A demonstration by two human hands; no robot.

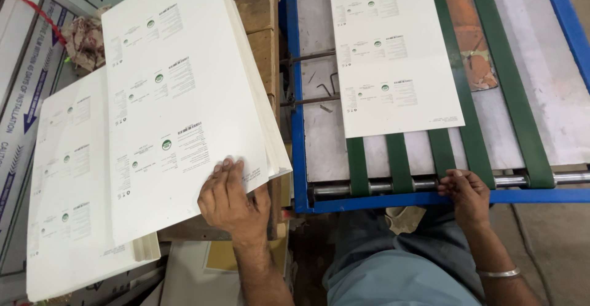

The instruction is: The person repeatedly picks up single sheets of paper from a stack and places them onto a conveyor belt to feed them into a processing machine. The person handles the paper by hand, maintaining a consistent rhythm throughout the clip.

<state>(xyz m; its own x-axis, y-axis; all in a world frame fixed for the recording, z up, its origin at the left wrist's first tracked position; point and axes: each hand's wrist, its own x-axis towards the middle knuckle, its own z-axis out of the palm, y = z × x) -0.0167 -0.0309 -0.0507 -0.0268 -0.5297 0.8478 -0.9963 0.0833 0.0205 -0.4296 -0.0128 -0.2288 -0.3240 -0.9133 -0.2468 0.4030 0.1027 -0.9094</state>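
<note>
At the near left of the scene, the left hand [230, 198] rests flat on the near right corner of a stack of printed white sheets [184, 106], fingers pressed together and pointing far, the thumb side toward the stack's right edge. That stack runs with its long axis from near to far, tipped slightly so its far end leans right, and its near right corner overhangs a wooden block [261, 29] beside it. Rows of small printed labels with green round marks run along the sheets' left half. A second, lower stack of like sheets [74, 195] lies just left of it, partly underneath, also lengthwise near to far.

On the right, a single printed sheet [393, 51] lies on the green belts [399, 161] of a blue-framed feeder table [295, 97], its long axis near to far, parallel to the belts. The right hand [466, 189] sits at the table's near edge, fingers curled loosely on the steel roller [369, 188], well apart from the sheet. A metal bangle [499, 273] circles that wrist.
</note>
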